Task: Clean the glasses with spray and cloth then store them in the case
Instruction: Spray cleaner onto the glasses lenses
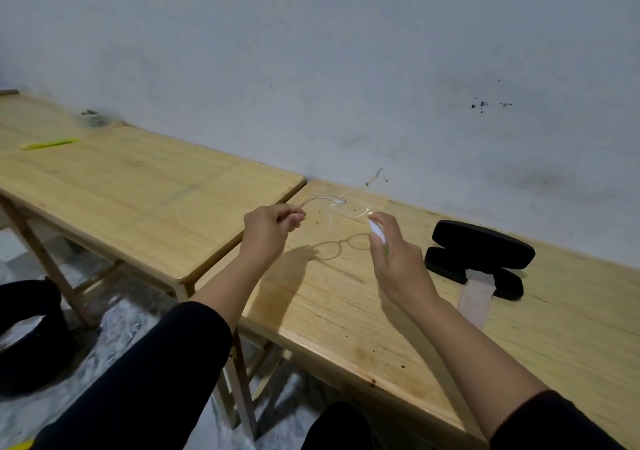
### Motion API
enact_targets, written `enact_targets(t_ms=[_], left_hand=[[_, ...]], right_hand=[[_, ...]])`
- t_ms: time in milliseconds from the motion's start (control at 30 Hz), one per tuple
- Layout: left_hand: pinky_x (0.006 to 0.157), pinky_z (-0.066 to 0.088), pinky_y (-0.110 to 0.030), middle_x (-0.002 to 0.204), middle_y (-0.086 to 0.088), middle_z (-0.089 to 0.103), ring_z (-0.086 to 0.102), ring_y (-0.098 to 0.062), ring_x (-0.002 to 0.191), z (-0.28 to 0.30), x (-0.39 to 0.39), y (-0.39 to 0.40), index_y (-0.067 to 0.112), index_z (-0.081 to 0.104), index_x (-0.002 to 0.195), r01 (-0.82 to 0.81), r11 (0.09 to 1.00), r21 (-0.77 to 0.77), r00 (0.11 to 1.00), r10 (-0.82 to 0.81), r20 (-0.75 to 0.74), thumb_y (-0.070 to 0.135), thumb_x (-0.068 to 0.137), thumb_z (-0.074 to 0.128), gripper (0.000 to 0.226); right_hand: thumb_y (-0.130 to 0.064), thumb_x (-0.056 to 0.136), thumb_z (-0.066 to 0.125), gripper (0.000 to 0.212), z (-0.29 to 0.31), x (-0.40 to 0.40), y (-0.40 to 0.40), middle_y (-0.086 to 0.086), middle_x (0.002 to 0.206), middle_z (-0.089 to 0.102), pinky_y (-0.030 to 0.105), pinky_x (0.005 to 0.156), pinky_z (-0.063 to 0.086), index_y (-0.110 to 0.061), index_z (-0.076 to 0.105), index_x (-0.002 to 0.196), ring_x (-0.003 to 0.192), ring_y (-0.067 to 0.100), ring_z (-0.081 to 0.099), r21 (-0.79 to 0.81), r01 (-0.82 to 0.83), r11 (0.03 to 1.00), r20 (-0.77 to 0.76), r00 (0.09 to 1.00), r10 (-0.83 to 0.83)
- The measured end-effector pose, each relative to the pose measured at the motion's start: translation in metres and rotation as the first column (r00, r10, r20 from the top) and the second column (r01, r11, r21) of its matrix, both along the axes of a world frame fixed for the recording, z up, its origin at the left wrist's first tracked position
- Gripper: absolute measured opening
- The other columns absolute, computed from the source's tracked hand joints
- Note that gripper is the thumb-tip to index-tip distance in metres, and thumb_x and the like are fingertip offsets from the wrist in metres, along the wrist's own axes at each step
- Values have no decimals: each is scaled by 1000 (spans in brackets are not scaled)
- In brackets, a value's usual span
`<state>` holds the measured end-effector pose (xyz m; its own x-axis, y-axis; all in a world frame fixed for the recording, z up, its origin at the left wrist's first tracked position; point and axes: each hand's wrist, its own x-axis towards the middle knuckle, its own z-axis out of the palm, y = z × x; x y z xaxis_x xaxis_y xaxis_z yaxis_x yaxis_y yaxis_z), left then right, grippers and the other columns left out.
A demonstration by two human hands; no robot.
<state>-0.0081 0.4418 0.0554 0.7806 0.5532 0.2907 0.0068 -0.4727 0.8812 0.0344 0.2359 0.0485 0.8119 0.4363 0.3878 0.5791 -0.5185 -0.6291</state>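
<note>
My left hand point(268, 229) pinches one temple of the clear-framed glasses point(337, 203) and holds them in the air above the wooden table point(346, 311). Their shadow falls on the tabletop below. My right hand point(398, 259) grips a small white spray bottle point(377, 231), whose top points toward the lenses from close by on the right. A black glasses case point(479, 247) lies open on the table to the right. A pale cleaning cloth point(476, 297) hangs out of its front half onto the wood.
A second wooden table point(121, 179) adjoins on the left, carrying a yellow-green pen point(48, 144) and a small grey object point(90, 117) by the wall. A black bin point(27, 332) stands on the floor at the left. A grey wall runs behind both tables.
</note>
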Motion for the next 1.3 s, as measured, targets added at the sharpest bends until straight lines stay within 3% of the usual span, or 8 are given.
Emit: enact_targets(t_ms=[167,333,467,733,1000,1300], left_hand=[[74,51,-15,78,-6,69,65,-14,73,9,2,-10,11,72,85,61,998,29,998,-62,9,13,86,62,11],[64,48,-3,79,-3,67,64,-6,67,16,2,-15,8,72,85,70,995,77,998,-70,-2,9,88,60,12],[71,52,-15,81,-2,69,64,-1,66,18,3,-15,13,71,81,81,992,102,997,-79,-22,7,88,58,16],[81,56,-38,80,-3,68,64,-6,65,22,4,-21,14,71,78,100,988,115,995,-97,-32,1,88,54,24],[81,56,-39,75,2,66,63,-3,62,26,7,-29,13,71,77,109,987,115,994,-106,-34,0,88,52,25],[84,55,-31,83,-8,69,63,-6,63,33,6,-36,6,71,81,141,986,89,990,-139,-19,4,88,55,17]], right_hand=[[-30,99,29,35,12,11,4,13,83,61,33,65,37,-25,35,133,78,33,55,-69,46,997,77,996,-41],[-28,99,27,35,16,14,2,12,78,55,35,63,35,-22,34,133,80,36,54,-133,104,986,106,990,-90],[-27,99,28,33,16,13,-2,12,77,53,37,64,38,-20,34,130,80,37,54,-141,131,981,106,988,-117],[-28,99,29,27,17,17,-7,13,84,55,36,66,37,-16,34,122,87,39,54,-101,154,983,70,987,-148],[-27,98,30,33,19,2,8,13,86,59,36,65,40,-23,32,131,78,35,55,-117,67,991,137,989,-51],[-29,98,27,23,14,-2,21,9,80,56,32,59,33,-19,32,118,70,32,50,-153,55,987,116,993,-37]])
